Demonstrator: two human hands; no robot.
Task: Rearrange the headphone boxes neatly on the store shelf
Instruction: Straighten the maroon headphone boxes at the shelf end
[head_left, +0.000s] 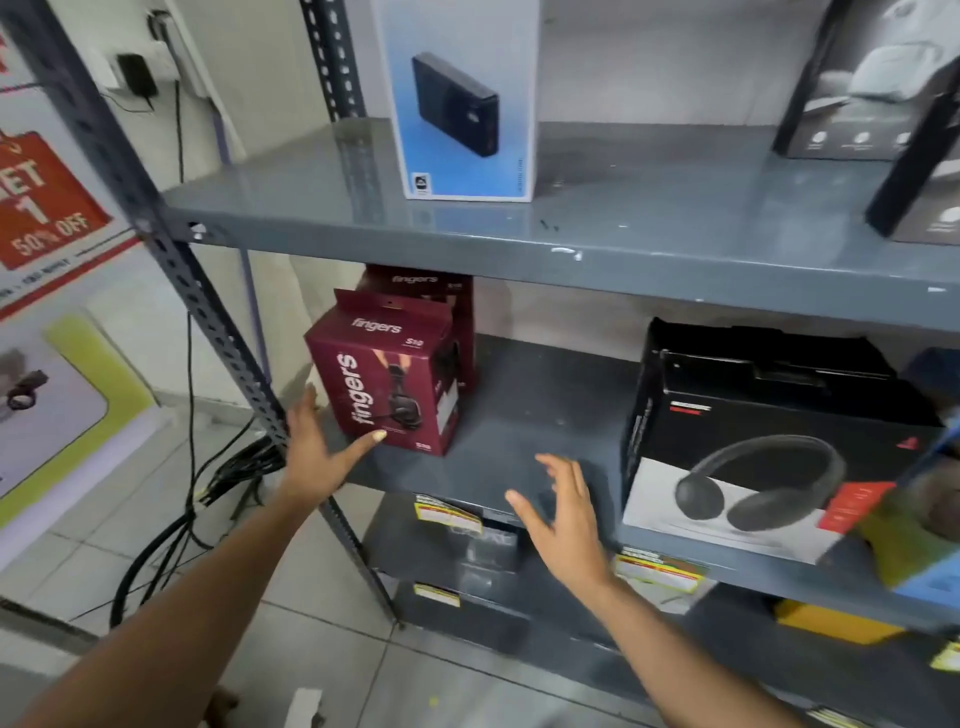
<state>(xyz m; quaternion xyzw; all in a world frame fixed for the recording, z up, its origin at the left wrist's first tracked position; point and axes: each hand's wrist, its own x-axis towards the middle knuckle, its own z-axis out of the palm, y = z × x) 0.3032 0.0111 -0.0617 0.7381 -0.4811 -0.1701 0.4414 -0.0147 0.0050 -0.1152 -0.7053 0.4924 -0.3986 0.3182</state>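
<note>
Shelf unit (519, 228): grey metal, several tiers.
Black headphone box (769, 441): lying on middle shelf, right side, well apart from maroon boxes.
Blue-white box (462, 98): upright on upper shelf.
Front maroon headphone box (387, 374): upright on middle shelf, left end, turned at an angle.
Rear maroon box (441, 291): just behind it.
Left hand (317, 452): grip apart, empty, thumb tip at front maroon box's lower corner.
Right hand (566, 514): fingers spread, empty, before shelf edge.
</note>
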